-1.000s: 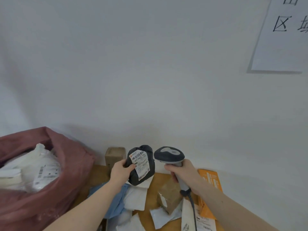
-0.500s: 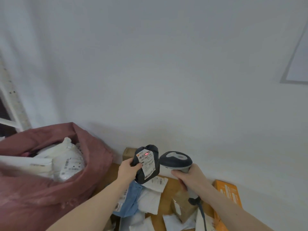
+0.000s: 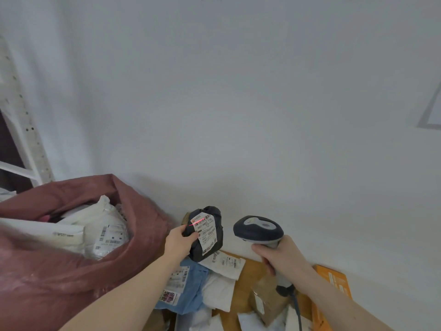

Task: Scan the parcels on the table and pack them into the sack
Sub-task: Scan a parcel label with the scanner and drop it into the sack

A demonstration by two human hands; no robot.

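Note:
My left hand grips a small black parcel with a white label, held upright above the table. A red scan line crosses the barcode at the label's top. My right hand holds a grey barcode scanner by its handle, its head pointed left at the parcel, a short gap between them. The dark red sack stands open at the left and holds several white parcels.
On the wooden table lie a blue parcel, white mailers, a brown parcel and an orange box. A white wall runs close behind. A white shelf frame stands at the far left.
The view has swung left, showing more of the sack and the shelf frame. The red scan line has come on over the label. Both hands keep their hold.

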